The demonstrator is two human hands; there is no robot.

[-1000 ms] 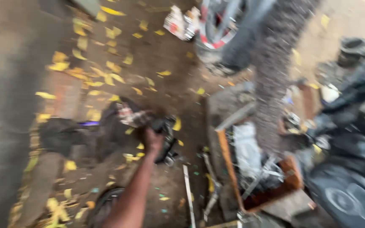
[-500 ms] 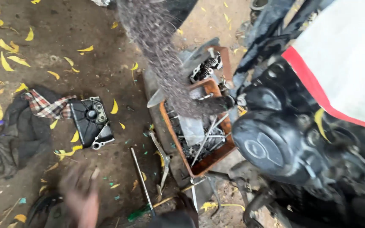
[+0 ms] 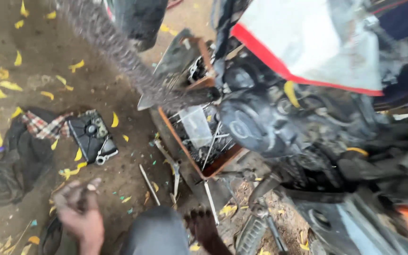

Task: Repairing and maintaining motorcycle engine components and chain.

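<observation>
Left hand (image 3: 79, 212) hovers half-curled and empty over the dirt floor (image 3: 48, 52), near a black metal engine cover (image 3: 92, 136); right hand unseen.

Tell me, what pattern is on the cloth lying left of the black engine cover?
Red-and-white plaid cloth, head view.

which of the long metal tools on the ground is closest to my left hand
The thin rod lying alone on the dirt, nearest your left hand; the others lie farther right by the toolbox.

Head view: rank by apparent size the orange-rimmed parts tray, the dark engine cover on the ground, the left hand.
1. orange-rimmed parts tray
2. dark engine cover and left hand: look alike; the hand is nearer the camera and blurred, so unranked.
</observation>
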